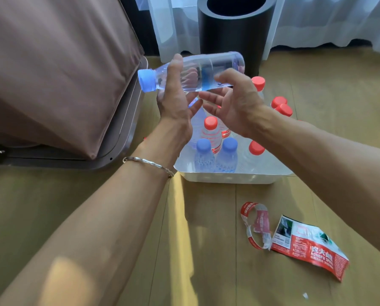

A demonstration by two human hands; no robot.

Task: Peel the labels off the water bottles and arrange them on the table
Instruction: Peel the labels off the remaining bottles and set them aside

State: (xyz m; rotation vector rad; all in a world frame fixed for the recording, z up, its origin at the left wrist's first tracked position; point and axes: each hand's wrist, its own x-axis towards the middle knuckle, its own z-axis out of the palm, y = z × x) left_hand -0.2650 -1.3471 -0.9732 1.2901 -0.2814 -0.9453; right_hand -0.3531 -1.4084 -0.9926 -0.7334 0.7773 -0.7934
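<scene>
My left hand (175,96) holds a clear blue-capped water bottle (220,62) sideways in the air, cap pointing left, thumb over its neck end. My right hand (233,100) pinches the bottle's blue label at its lower edge with thumb and forefinger. Below the hands a white tray (228,176) holds several upright bottles, some with blue caps (228,144), some with red caps (210,123). Two peeled red-and-white labels lie on the wooden surface: a curled strip (256,224) and a larger flat label (312,246).
A black cylindrical bin (235,29) stands behind the tray, in front of white curtains (339,21). A brown cushioned seat (52,74) fills the left side. A small white scrap (305,295) lies near the bottom edge.
</scene>
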